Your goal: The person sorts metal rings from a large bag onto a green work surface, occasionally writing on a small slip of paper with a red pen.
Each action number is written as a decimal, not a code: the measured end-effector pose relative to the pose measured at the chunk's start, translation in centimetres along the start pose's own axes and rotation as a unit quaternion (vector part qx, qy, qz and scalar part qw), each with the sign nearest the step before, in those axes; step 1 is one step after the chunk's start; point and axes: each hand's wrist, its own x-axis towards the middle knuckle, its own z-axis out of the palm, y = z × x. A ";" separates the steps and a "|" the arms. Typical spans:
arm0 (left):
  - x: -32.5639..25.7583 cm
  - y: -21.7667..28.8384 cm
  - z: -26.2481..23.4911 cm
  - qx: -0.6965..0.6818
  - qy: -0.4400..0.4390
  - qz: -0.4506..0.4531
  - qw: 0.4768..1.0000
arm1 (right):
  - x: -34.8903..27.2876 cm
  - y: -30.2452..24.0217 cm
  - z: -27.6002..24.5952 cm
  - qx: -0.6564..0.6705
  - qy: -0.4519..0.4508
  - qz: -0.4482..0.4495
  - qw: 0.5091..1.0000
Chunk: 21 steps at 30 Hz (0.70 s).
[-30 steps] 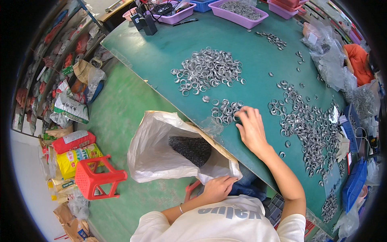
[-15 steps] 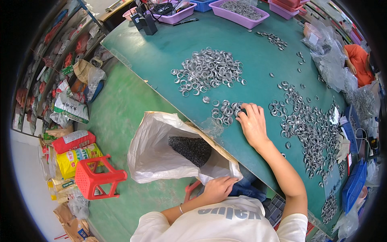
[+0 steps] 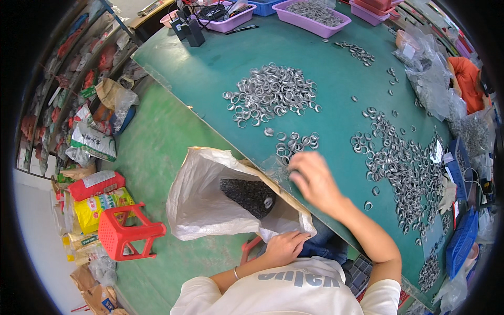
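Note:
My left hand (image 3: 286, 248) grips the near rim of an open white sack (image 3: 191, 210) at the table's edge. Inside lies a mass of small dark pieces (image 3: 242, 195), too fine to make out singly, with a brighter silver ring (image 3: 268, 202) on top. My right hand (image 3: 316, 182), smeared by motion, is over the table edge between the sack and a small cluster of grey metal rings (image 3: 295, 144); whether its fingers hold anything is unclear. Farther off, a larger heap of the same rings (image 3: 273, 92) sits on the green table (image 3: 210, 68).
More rings (image 3: 404, 173) spread across the table's right side. Purple trays (image 3: 313, 18) stand along the far edge. On the floor at left are a red stool (image 3: 128, 231) and several bags; loaded shelves (image 3: 79, 68) rise behind. A person in orange (image 3: 466, 81) sits at far right.
My right hand has left the small ring cluster and moved left and nearer, toward the sack. A bright ring now shows on the dark contents. My left hand keeps its hold.

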 end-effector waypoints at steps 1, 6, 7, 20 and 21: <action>-0.1 0.0 0.0 -0.002 0.003 0.001 1.000 | 1.0 0.8 -0.7 -0.068 0.047 0.009 0.997; 0.1 0.2 -0.2 -0.002 0.010 0.003 1.000 | 1.7 5.9 -0.9 -0.264 -0.004 -0.016 0.964; 0.2 0.3 -0.3 -0.003 0.004 0.001 1.000 | 1.6 6.3 -1.1 -0.281 -0.017 -0.039 0.959; 0.2 0.1 0.0 -0.007 -0.010 -0.005 1.000 | -1.6 -2.6 0.1 0.303 -0.195 0.302 0.882; 0.4 0.2 0.0 -0.008 0.001 -0.001 1.000 | -1.2 -3.5 0.4 0.307 -0.219 0.291 0.879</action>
